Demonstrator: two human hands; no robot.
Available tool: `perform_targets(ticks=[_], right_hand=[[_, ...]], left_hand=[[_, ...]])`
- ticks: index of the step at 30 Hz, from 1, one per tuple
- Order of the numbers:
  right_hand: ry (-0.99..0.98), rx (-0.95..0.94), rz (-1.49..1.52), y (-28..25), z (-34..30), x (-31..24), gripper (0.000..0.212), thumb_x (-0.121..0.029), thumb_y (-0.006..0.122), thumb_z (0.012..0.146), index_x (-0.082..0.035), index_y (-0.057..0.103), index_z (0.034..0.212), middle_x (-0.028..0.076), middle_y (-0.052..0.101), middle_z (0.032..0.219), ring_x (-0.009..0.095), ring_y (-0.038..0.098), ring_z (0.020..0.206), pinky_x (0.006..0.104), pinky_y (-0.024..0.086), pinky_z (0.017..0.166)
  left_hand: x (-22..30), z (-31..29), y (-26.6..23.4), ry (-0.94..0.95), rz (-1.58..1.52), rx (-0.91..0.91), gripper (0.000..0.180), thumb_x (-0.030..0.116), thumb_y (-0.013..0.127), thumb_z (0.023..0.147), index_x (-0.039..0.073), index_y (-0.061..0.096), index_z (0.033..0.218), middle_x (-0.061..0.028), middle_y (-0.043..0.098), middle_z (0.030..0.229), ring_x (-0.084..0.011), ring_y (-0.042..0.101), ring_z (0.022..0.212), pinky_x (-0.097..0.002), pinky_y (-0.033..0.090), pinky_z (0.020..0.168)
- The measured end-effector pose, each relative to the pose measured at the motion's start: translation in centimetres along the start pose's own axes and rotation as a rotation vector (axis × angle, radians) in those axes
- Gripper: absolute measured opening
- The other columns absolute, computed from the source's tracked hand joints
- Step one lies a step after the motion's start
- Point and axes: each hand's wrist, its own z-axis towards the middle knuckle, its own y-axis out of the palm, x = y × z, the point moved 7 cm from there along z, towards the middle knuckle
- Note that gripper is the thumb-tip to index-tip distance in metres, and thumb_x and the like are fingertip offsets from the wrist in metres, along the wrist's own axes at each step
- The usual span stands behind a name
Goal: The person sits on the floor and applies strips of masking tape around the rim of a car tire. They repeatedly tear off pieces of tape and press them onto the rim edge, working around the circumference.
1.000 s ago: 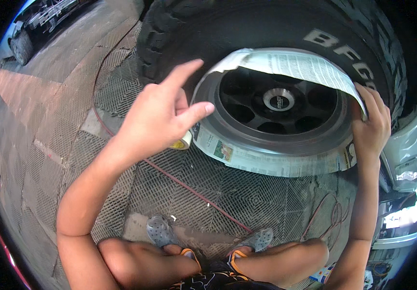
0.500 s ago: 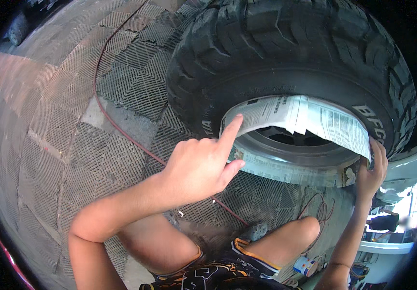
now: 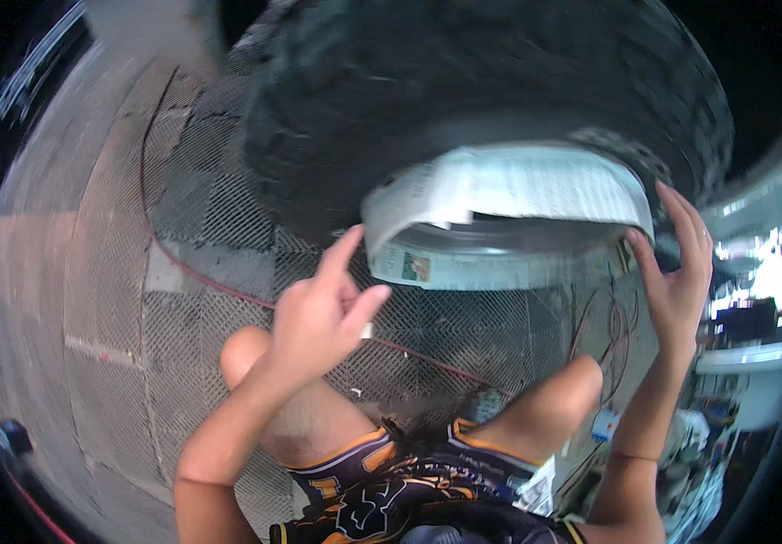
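1. The ground is paved at the far left, then covered by grey grid-patterned floor mats (image 3: 182, 299); a thin red cable (image 3: 228, 288) runs across them from upper left toward the middle.
2. The left hand (image 3: 323, 313) is raised over the mats just below the left end of the newspaper (image 3: 509, 195). Its index finger points up, its other fingers are loosely curled, and it grips nothing.
3. A big black knobbly tyre (image 3: 463, 100) fills the top centre, blurred. The printed newspaper sheets are wrapped around the rim (image 3: 500, 240), curving over its top and lower edge.
4. The right hand (image 3: 676, 272) is spread open, its fingertips at the paper's right end against the tyre; whether they touch is unclear.
5. At far right stands a cluttered bright area with white surfaces.
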Motion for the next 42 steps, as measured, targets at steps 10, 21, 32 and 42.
perform_targets(ticks=[10, 21, 32, 42], right_hand=[[0.333, -0.253, 1.355, 17.7, -5.0, -5.0, 0.020, -0.014, 0.071, 0.095, 0.001, 0.077, 0.107, 0.012, 0.079, 0.099, 0.018, 0.075, 0.093, 0.0321, 0.056, 0.088], [0.663, 0.292, 2.433, 21.9, -3.7, -7.1, 0.019, -0.010, 0.068, 0.098, 0.006, 0.073, 0.108, 0.013, 0.078, 0.099, 0.018, 0.074, 0.095, 0.0291, 0.056, 0.085], [0.963, 0.883, 2.194, 21.1, -2.7, -2.6, 0.019, -0.012, 0.077, 0.089, -0.001, 0.072, 0.104, 0.012, 0.076, 0.092, 0.022, 0.074, 0.084, 0.0337, 0.057, 0.075], [1.009, 1.187, 2.081, 19.7, -3.0, 0.8, 0.020, -0.018, 0.081, 0.087, -0.002, 0.074, 0.096, 0.011, 0.077, 0.088, 0.022, 0.075, 0.081, 0.0317, 0.057, 0.073]], left_hand=[[6.9, -4.5, 0.1, 0.102, -1.039, 0.230, 0.072, 0.017, 0.069, 0.097, -0.002, 0.033, 0.157, -0.0230, 0.051, 0.137, -0.0197, 0.065, 0.082, -0.0198, 0.052, 0.054], [23.6, -2.6, 6.7, 0.810, 0.388, 0.365, 0.035, 0.004, 0.051, 0.099, 0.004, 0.063, 0.132, -0.0232, 0.033, 0.165, -0.0234, 0.054, 0.112, -0.0314, 0.052, 0.092], [29.1, 7.7, 17.5, 1.257, 1.610, 0.554, 0.050, 0.027, 0.092, 0.078, 0.019, 0.075, 0.124, -0.0081, 0.058, 0.139, -0.0179, 0.056, 0.117, -0.0315, 0.049, 0.082], [30.9, 9.0, 18.5, 1.260, 1.618, 0.520, 0.023, 0.025, 0.089, 0.083, 0.020, 0.081, 0.104, -0.0038, 0.065, 0.126, -0.0149, 0.060, 0.106, -0.0295, 0.046, 0.079]])
